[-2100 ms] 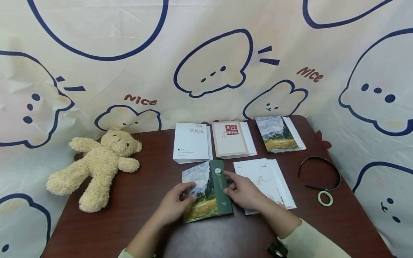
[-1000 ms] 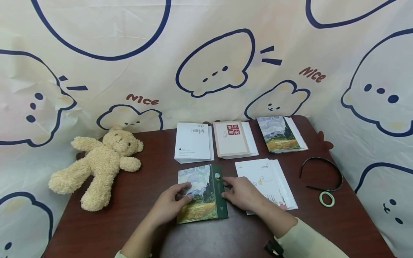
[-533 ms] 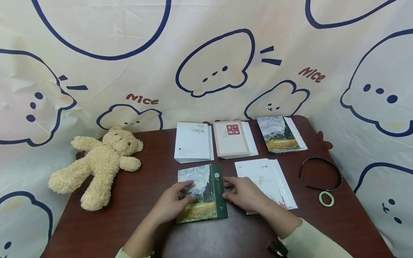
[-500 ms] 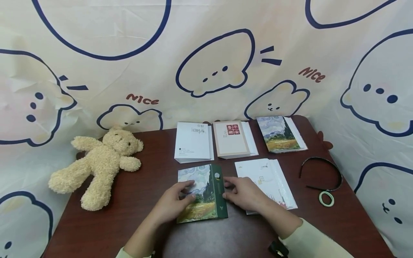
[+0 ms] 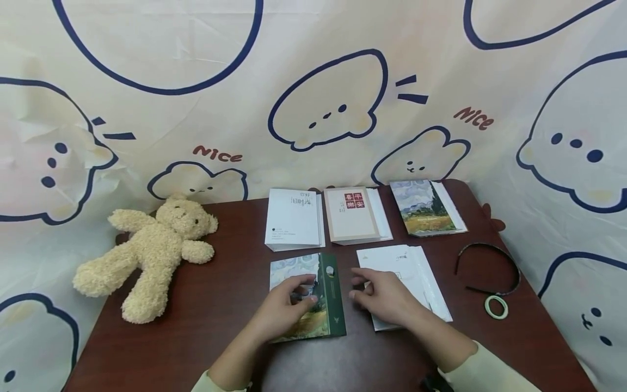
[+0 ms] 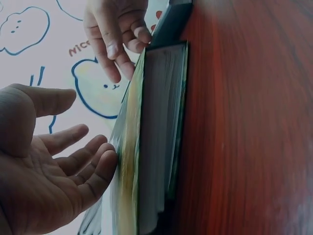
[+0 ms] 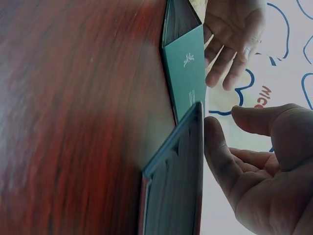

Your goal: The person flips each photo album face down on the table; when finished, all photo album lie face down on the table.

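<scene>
Head view, and the left hand [image 5: 284, 307] curves above the green-spined album [image 5: 329, 296], flat on the brown table [image 5: 220, 326], the right hand [image 5: 387, 296] over the white album [image 5: 411, 267] just beside. Left wrist: fingers loosely spread. Right wrist: thumb and fingers apart, contact with the white album hard to judge.

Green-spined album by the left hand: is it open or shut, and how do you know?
The album is shut: the left wrist view shows its pages stacked between two covers.
</scene>
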